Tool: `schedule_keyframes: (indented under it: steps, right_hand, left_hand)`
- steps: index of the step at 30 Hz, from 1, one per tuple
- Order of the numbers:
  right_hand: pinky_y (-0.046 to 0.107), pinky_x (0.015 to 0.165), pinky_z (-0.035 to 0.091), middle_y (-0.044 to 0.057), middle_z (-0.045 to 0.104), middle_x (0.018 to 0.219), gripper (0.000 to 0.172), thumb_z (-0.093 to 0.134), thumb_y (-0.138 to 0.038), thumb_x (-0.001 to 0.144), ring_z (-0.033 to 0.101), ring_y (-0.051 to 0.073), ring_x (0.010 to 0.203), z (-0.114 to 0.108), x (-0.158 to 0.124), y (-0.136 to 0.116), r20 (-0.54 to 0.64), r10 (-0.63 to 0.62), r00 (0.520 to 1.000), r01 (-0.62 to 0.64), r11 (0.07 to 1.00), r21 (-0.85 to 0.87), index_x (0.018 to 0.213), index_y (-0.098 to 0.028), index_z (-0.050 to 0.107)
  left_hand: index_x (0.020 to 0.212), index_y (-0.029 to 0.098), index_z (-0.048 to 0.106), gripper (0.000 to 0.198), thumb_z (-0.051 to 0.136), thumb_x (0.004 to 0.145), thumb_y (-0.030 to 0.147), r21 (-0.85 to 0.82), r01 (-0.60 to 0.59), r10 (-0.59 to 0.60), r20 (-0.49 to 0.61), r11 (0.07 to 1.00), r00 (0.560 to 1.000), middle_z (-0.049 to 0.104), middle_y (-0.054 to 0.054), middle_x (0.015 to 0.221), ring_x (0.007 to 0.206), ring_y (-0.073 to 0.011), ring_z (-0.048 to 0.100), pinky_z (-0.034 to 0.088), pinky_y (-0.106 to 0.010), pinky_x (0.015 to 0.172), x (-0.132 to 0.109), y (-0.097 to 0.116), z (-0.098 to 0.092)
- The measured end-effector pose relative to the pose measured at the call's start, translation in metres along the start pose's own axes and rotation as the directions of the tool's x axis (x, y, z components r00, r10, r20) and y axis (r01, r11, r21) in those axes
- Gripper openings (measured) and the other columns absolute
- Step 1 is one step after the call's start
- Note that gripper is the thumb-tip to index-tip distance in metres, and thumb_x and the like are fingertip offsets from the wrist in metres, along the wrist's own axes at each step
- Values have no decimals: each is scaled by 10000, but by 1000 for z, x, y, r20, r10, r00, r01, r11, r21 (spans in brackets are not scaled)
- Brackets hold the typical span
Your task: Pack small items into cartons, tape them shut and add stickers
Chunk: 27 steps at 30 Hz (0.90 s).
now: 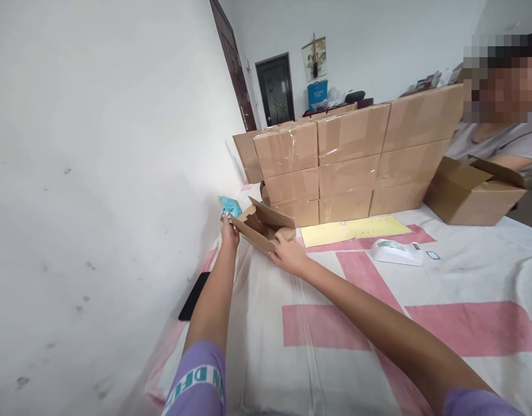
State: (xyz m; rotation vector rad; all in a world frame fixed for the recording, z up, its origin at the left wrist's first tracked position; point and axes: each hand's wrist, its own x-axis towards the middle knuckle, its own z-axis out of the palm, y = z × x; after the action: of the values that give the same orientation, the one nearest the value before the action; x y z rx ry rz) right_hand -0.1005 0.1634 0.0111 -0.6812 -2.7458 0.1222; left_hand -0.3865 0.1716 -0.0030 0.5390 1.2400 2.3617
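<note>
An open cardboard box [259,238] with raised flaps stands at the far left of the cloth-covered table. My right hand [287,253] is closed on the near right edge of this box, with fingers over the rim. Just left of the box, my left hand [229,232] is closed at the lower edge of a small blue packet [229,207]. Its fingertips are small in the view and lie close to the corner of the box flap. Part of the box's inside shows, but the bottom is mostly hidden.
Taped cardboard boxes [350,159] form a stacked wall behind. Before them lie a yellow strip [353,231] and a white tape dispenser [396,252]. Another open box [469,193] is at right, near a person [502,138]. A black flat object [194,297] lies beside the white wall [96,173].
</note>
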Motion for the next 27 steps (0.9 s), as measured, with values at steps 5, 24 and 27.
schedule_keyframes:
  steps: [5, 24, 27]
  right_hand:
    - [375, 680, 534, 154, 503, 1416, 381, 461, -333, 992, 700, 238, 787, 1, -7, 2, -56, 26, 998, -24, 999, 30, 1323, -205, 599]
    - [463, 923, 558, 141, 335, 1544, 639, 418, -259, 1033, 612, 269, 1161, -97, -181, 61, -152, -258, 954, 274, 957, 99, 1611, -355, 164]
    - [450, 962, 543, 134, 373, 1528, 639, 442, -261, 1027, 578, 277, 1226, -111, -195, 49, -132, -284, 950, 302, 942, 147, 1610, -346, 194]
  left_hand:
    - [1285, 182, 572, 412, 610, 950, 419, -30, -39, 36, -113, 999, 993, 609, -99, 1281, 1082, -229, 634, 563, -453, 907, 3, 34, -2]
    - [1149, 226, 687, 501, 541, 914, 644, -116, -226, 241, 131, 967, 962, 729, -77, 1220, 1194, -218, 654, 496, -380, 1064, -187, 154, 10]
    - [1128, 236, 690, 488, 556, 902, 648, -81, -312, 321, 162, 947, 933, 745, -54, 1166, 1121, -207, 683, 526, -355, 1025, -216, 173, 25]
